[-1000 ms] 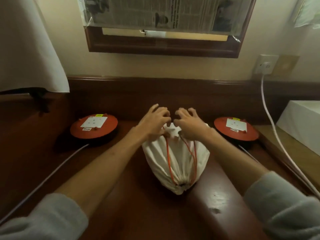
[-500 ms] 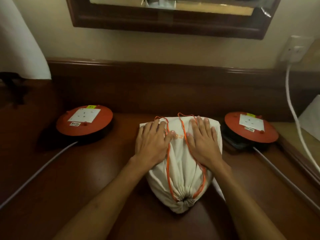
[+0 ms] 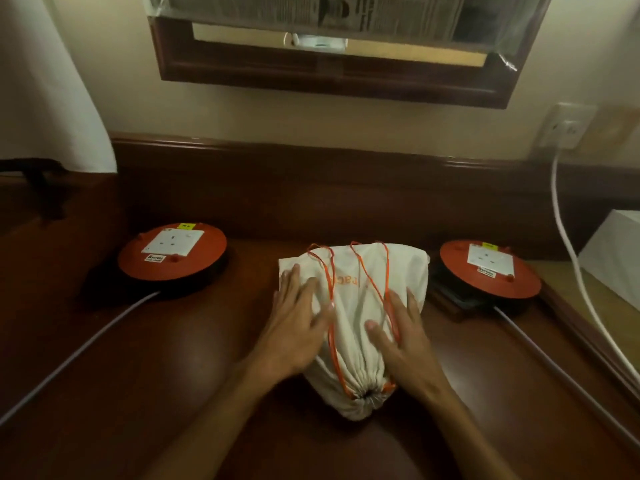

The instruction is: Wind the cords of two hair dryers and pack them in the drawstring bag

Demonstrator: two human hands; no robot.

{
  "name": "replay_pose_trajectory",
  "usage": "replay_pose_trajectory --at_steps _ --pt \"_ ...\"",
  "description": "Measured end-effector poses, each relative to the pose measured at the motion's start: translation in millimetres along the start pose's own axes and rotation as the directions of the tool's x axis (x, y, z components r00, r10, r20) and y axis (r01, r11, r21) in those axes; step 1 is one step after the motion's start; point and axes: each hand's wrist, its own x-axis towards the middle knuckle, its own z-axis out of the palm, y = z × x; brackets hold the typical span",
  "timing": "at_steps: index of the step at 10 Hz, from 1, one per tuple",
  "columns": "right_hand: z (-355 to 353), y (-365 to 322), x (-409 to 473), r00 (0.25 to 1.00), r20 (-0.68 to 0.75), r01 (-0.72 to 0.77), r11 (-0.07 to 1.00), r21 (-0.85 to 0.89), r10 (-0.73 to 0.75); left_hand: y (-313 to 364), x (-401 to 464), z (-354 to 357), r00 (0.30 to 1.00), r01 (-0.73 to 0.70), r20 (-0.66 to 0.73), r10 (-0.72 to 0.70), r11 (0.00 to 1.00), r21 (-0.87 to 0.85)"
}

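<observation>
Nearest you, the drawstring bag (image 3: 356, 327) lies on the desk (image 3: 173, 375), its cinched mouth toward you, presumably with the dryers hidden inside. Your left hand (image 3: 298, 327) and right hand (image 3: 401, 334) rest flat, fingers straight, steadying its flanks, likely settling it. Beyond, two red cord reels (image 3: 172, 252) sit either side.

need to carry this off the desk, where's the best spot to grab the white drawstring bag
Grip the cinched neck of the drawstring bag, coming from the near side. The bag lies flat with its gathered mouth pointing at the person, narrow enough for one hand to wrap. The left hand and right hand rest flat on the wider body.
</observation>
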Motion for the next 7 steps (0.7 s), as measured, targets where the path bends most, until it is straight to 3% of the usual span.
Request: replay_pose_trajectory --at_steps 2,4,5,6,7 --pt "23 -7 45 1.0 -0.001 0.007 0.996 -0.088 -0.007 -34 35 15 0.992 -0.067 -0.094 0.079 0.99 0.122" --pt "40 -13 80 0.997 -0.074 0.011 0.997 -0.079 -0.017 -55 74 -2 0.996 -0.046 -0.071 0.059 0.984 0.17" --pt "38 -11 79 0.994 -0.104 0.01 1.0 -0.026 -0.013 -60 76 4 0.99 -0.07 -0.117 0.079 0.994 0.08" --pt "35 -14 79 0.991 -0.137 0.031 0.99 0.135 -0.013 -58 69 0 0.975 -0.104 -0.217 0.041 0.952 -0.287" --pt "26 -8 74 0.952 -0.305 0.072 0.94 0.335 0.036 -55 60 -10 0.95 -0.1 -0.308 -0.053 0.882 -0.461"
